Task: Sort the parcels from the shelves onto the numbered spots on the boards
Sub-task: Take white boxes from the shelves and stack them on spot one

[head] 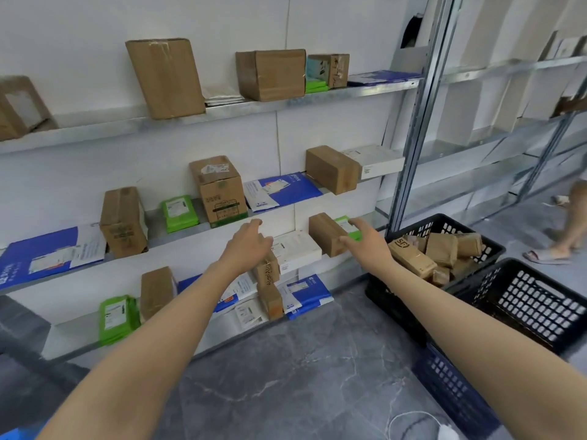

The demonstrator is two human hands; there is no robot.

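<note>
The numbered boards are nowhere in view, so no parcel can be counted as placed, and I judge the sorting to be mostly ahead. Nearest, over the grey floor, both bare forearms stretch forward. To the right stand an empty black basket (536,300) and, just behind it, a second black basket (416,230) piled with brown paper parcels. Further on, the hands reach the lowest shelf in view. The left hand (249,246) has straight, relaxed fingers and holds nothing; it hovers over a small printed brown box (268,273) and the near end of a white flat box (297,252), though I cannot tell whether it touches either. The right hand (365,241) is also spread wide and empty. Its fingers point at a green parcel (344,223), while its thumb side is just beside a brown carton (325,236) that lies between the two hands. That carton looks like the likely pick, with one hand on each side but not yet gripping. Beyond, the shelves (178,240) are well stocked with cartons, blue mailers and green packets on the middle and top levels, so many parcels remain. Far right, a person's legs stand by another rack.
</note>
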